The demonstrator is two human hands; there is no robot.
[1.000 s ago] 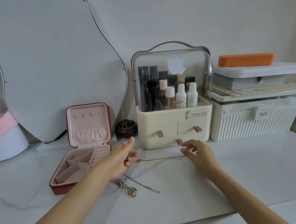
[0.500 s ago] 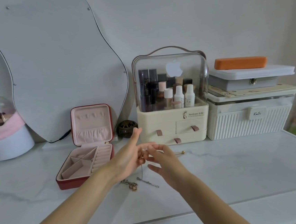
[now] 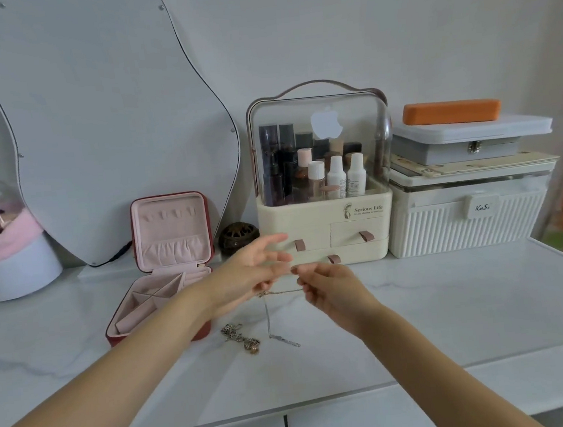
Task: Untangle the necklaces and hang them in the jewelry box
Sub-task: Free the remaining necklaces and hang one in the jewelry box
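At the left, the red jewelry box is standing open on the marble counter, its pink lid hooks appearing unoccupied, while a tangled clump of necklaces is lying just right of its near corner. The left hand is holding its upper fingers spread while its lower fingers appear to be pinching a thin chain, whose tail is dangling to the counter. The right hand is pinching the same chain close by; untangling is judged under way, and next the freed chain needs carrying left to a hook.
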